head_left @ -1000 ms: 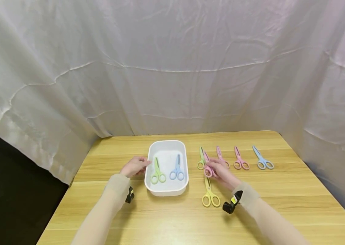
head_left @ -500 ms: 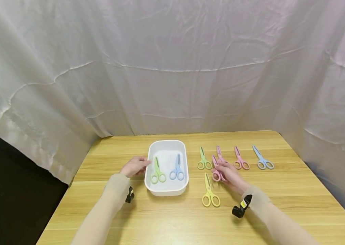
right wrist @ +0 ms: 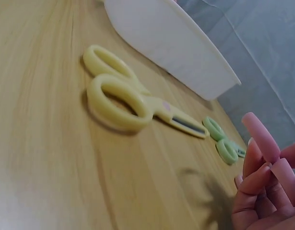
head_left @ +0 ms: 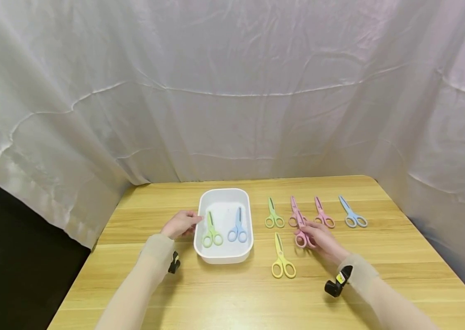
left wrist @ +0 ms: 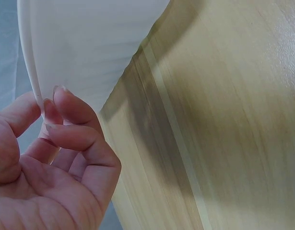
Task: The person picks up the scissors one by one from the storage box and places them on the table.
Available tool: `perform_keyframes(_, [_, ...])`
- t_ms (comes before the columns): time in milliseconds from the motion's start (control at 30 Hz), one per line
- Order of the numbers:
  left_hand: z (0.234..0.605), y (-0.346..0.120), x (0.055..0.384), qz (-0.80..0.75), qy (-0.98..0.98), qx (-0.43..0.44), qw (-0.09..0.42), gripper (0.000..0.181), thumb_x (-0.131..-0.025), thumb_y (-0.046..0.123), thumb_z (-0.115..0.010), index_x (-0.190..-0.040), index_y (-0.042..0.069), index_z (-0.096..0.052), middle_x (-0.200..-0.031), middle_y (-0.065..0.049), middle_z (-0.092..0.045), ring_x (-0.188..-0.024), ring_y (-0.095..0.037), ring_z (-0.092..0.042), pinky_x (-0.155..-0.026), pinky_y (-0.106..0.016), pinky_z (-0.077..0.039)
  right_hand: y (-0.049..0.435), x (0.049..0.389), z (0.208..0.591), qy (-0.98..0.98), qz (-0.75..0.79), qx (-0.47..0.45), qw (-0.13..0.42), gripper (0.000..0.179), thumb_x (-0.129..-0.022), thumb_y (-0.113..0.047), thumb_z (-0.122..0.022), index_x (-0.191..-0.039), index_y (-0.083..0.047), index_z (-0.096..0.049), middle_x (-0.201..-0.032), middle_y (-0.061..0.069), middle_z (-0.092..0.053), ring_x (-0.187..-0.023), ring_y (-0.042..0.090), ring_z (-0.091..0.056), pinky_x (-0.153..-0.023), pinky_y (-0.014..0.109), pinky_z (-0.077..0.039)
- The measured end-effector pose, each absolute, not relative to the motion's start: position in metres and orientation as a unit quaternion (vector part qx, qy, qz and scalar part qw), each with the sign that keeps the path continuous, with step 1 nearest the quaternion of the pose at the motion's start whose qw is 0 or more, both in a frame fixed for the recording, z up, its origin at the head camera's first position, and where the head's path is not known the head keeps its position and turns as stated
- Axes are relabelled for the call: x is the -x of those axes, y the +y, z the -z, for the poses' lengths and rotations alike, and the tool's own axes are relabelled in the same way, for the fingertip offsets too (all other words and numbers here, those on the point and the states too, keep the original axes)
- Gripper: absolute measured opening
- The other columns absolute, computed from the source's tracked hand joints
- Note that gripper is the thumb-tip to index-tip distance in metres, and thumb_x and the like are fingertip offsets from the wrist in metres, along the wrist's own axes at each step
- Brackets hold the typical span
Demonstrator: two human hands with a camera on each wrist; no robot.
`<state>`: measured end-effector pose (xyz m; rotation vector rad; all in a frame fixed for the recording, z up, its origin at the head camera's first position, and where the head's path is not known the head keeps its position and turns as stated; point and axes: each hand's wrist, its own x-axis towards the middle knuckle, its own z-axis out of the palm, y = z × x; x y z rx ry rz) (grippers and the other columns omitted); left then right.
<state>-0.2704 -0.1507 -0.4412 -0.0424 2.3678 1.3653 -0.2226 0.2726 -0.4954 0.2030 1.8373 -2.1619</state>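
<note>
My left hand (head_left: 181, 224) pinches the left rim of a white plastic tray (head_left: 225, 259), thumb and fingertips meeting at the edge in the left wrist view. Inside the tray lie light green scissors (head_left: 210, 224) and light blue scissors (head_left: 238, 224), side by side. A pair of pink scissors (right wrist: 262, 139) is pinched in my right hand (head_left: 321, 238), blades pointing away from me. Their shadow falls on the table in the right wrist view. In the head view they overlap a second pink pair (head_left: 293, 205) lying behind them. Yellow scissors (head_left: 279, 254) lie left of that hand.
On the wooden table (head_left: 232, 302), green scissors (head_left: 272, 213) lie right of the tray. Further right are another pink pair (head_left: 321, 211) and blue scissors (head_left: 349, 211). A pale curtain (head_left: 232, 114) hangs behind the table.
My right hand has moved right and slightly toward me with the pink scissors, uncovering the green pair on the table. The left hand stays at the tray rim.
</note>
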Motion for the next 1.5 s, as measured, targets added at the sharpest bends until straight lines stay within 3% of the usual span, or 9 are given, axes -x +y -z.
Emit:
perform_keyframes(200, [0.442,-0.151,0.269,-0.489,0.85,0.007,0.198,0.024,-0.103,0.022,-0.056,-0.101,-0.002,-0.057,-0.075,0.002,-0.055,-0.066,-0.012,-0.051,-0.057,-0.021,-0.038,0.286,0.219,0.497,0.651,0.742,-0.072,0.141,0.047,-0.102,-0.003,-0.045,-0.141,0.021,-0.031,-0.083,-0.004,-0.07,-0.069,0.0,-0.063,-0.061,0.012,-0.053])
perform_keyframes(600, [0.44,-0.149,0.269,-0.481,0.853,0.018,0.202,0.026,-0.103,0.024,-0.056,-0.104,-0.002,-0.058,-0.074,0.002,-0.055,-0.063,-0.011,-0.047,-0.056,-0.02,-0.036,0.311,0.212,0.497,0.679,0.714,-0.066,0.154,0.027,-0.102,-0.01,-0.05,-0.122,0.008,-0.048,-0.084,-0.006,-0.072,-0.069,0.0,-0.064,-0.056,0.013,-0.05])
perform_keyframes(800, [0.438,-0.149,0.267,-0.49,0.847,0.014,0.206,0.024,-0.104,0.023,-0.054,-0.097,0.0,-0.056,-0.075,0.001,-0.054,-0.063,-0.009,-0.048,-0.056,-0.019,-0.036,0.316,0.207,0.494,0.697,0.694,-0.067,0.165,0.014,-0.102,-0.012,-0.051,-0.108,0.0,-0.054,-0.081,-0.007,-0.069,-0.065,-0.001,-0.061,-0.055,0.014,-0.051])
perform_keyframes(1067, [0.439,-0.149,0.267,-0.488,0.85,0.017,0.2,0.025,-0.103,0.023,-0.055,-0.103,-0.001,-0.058,-0.075,0.002,-0.055,-0.064,-0.009,-0.049,-0.057,-0.019,-0.037,0.309,0.203,0.495,0.737,0.649,-0.082,0.172,0.022,-0.1,-0.017,-0.057,-0.11,0.002,-0.054,-0.081,-0.005,-0.07,-0.065,0.002,-0.061,-0.056,0.016,-0.051])
perform_keyframes(1333, [0.437,-0.149,0.265,-0.486,0.851,0.011,0.198,0.024,-0.103,0.024,-0.055,-0.101,0.0,-0.057,-0.078,0.001,-0.057,-0.065,-0.01,-0.05,-0.057,-0.02,-0.038,0.303,0.201,0.496,0.779,0.596,-0.062,0.184,0.026,-0.098,-0.021,-0.061,-0.11,0.002,-0.059,-0.077,-0.006,-0.061,-0.064,0.003,-0.054,-0.058,0.019,-0.049])
perform_keyframes(1500, [0.438,-0.149,0.267,-0.482,0.854,0.014,0.196,0.025,-0.104,0.024,-0.055,-0.103,-0.001,-0.058,-0.078,0.001,-0.057,-0.066,-0.011,-0.051,-0.058,-0.02,-0.038,0.304,0.2,0.496,0.786,0.58,-0.019,0.212,0.021,-0.101,-0.022,-0.057,-0.103,-0.002,-0.061,-0.078,-0.006,-0.062,-0.069,0.005,-0.057,-0.063,0.02,-0.053])
